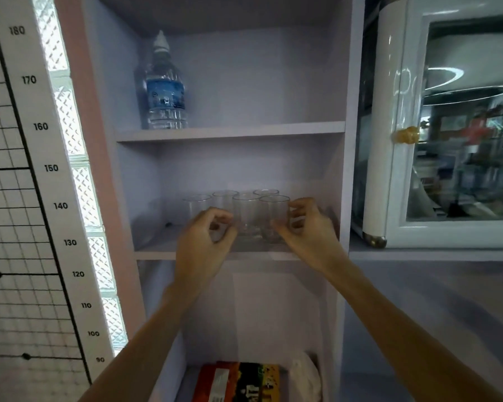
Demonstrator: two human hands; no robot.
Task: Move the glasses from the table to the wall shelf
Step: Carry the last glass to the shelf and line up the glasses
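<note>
Head view: 6 clear stemless glasses (246, 211) clustered on middle shelf (186, 250), hands (205, 239) curled loosely, right (308, 227) touching one.

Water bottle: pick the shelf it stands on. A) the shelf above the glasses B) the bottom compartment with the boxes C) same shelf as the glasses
A: the water bottle stands one shelf above the glasses, at its left side.

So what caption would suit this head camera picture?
Both hands, left and right, set clear glasses on the middle shelf, below a water bottle.
</note>
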